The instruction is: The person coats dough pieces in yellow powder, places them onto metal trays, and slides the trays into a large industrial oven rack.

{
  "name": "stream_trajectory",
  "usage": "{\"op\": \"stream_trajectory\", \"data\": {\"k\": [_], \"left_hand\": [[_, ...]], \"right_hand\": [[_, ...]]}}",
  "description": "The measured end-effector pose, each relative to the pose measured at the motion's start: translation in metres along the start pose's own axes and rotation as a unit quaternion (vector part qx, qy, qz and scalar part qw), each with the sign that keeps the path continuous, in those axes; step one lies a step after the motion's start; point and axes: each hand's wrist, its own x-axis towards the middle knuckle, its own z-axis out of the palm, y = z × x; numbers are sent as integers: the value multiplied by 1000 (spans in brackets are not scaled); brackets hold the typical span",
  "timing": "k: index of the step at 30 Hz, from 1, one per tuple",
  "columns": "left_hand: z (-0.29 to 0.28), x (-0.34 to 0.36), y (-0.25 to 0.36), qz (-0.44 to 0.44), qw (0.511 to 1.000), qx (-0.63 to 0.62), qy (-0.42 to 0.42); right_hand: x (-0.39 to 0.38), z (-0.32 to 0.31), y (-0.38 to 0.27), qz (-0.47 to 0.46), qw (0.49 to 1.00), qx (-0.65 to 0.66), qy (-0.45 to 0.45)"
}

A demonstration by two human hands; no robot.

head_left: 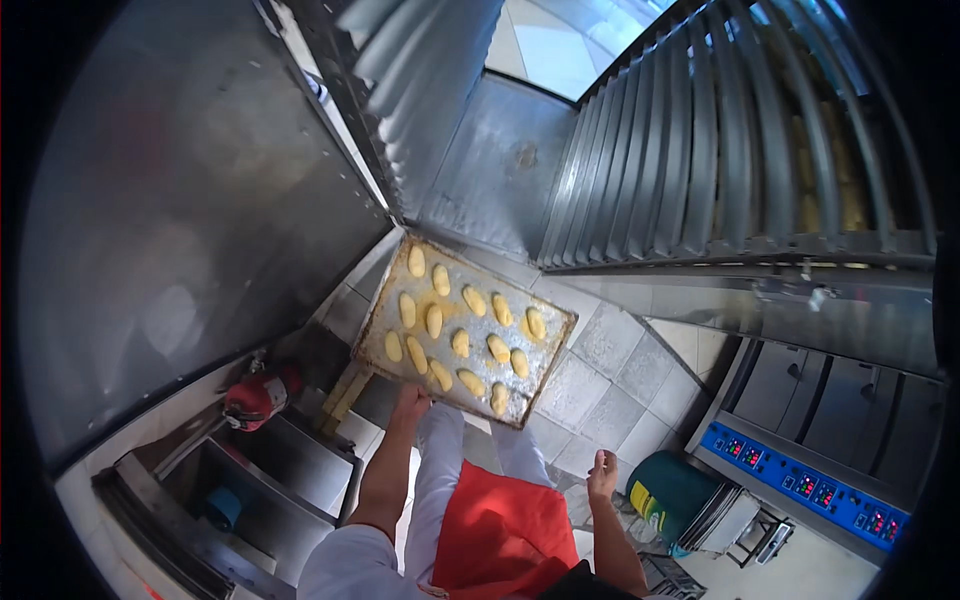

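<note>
My left hand (pixel 411 400) is closed on the near left edge of a worn metal baking tray (pixel 455 388). The tray lies at a slant in front of my legs, above the tiled floor. Several pale yellow, elongated dough pieces (pixel 460 343) are spread over it in loose rows. My right hand (pixel 603 475) hangs apart from the tray, to its lower right. It appears to hold nothing, with its fingers loosely extended.
Ahead stands a metal cabinet with ribbed side walls (pixel 640 150) and a flat base (pixel 500 150). A large metal door (pixel 180 200) is at the left, above a red fire extinguisher (pixel 262 395) and steel basins (pixel 240 490). At right are ovens with a blue control panel (pixel 800 483) and a green bin (pixel 665 490).
</note>
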Motion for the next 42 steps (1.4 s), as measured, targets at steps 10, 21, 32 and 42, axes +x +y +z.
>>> {"op": "stream_trajectory", "data": {"k": [10,21,32,42], "left_hand": [[96,103,28,39,998,-25,39],[84,188,16,47,994,-74,59],[316,203,85,98,990,-102,-4],[450,95,51,167,274,795,-515]], "right_hand": [[13,-6,73,-2,996,-84,29],[29,2,44,90,995,-35,-38],[27,-2,26,137,989,-11,-57],[-31,-41,23,193,978,78,-16]]}}
